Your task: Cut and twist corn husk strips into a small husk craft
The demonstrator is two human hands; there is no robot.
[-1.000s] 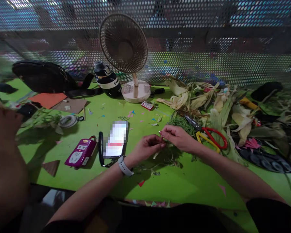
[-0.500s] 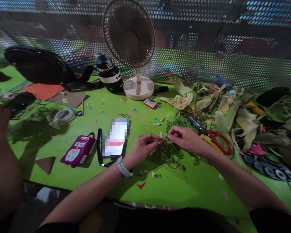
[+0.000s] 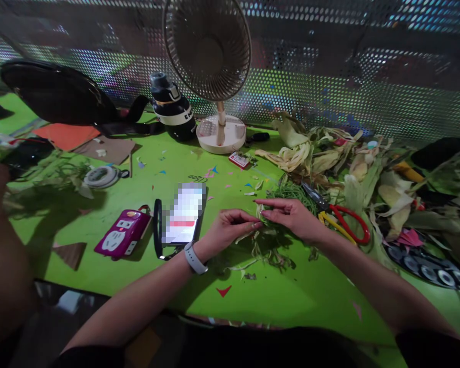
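Left hand (image 3: 237, 227): fingers curled, thumb and forefinger nearly closed at the tips on a small leafy piece (image 3: 260, 214); a pale watch (image 3: 194, 258) on the wrist.
Right hand (image 3: 291, 217): forefinger extended toward the left hand, thumb and fingertips drawn in on the same piece; exact contact points too small to tell.
Leafy piece: pale green, between the 2 hands, above the near-middle part of the green table (image 3: 291, 306).
Loose sprigs (image 3: 278, 258): thin and tangled, just below the hands.
Green bundle (image 3: 293, 191): stringy, beyond the right hand, beside the husks.
Scissors (image 3: 322, 203): 1 pair, lying right of the bundle, blades pointing far left; 1 handle red, 1 yellow.
Dry husks (image 3: 293, 156): large heap across the far right.
Phone (image 3: 186, 217): lit, screen partly blurred, left of the hands, beside a black loop (image 3: 158, 227).
Power block (image 3: 124, 234): purple, left of the phone.
Fan (image 3: 220, 140): 1 unit, upright at the far side, before a perforated panel (image 3: 314, 56).
Bottle (image 3: 172, 115): black with a white band, upright, left of the fan.
Small box (image 3: 239, 159): red and white, near the fan base.
Bag (image 3: 57, 94): black, far left, behind an orange sheet (image 3: 67, 135).
Red scrap (image 3: 224, 291): flat on the table, near side.
Second person: 1 blurred arm (image 3: 7, 250) at the left edge.
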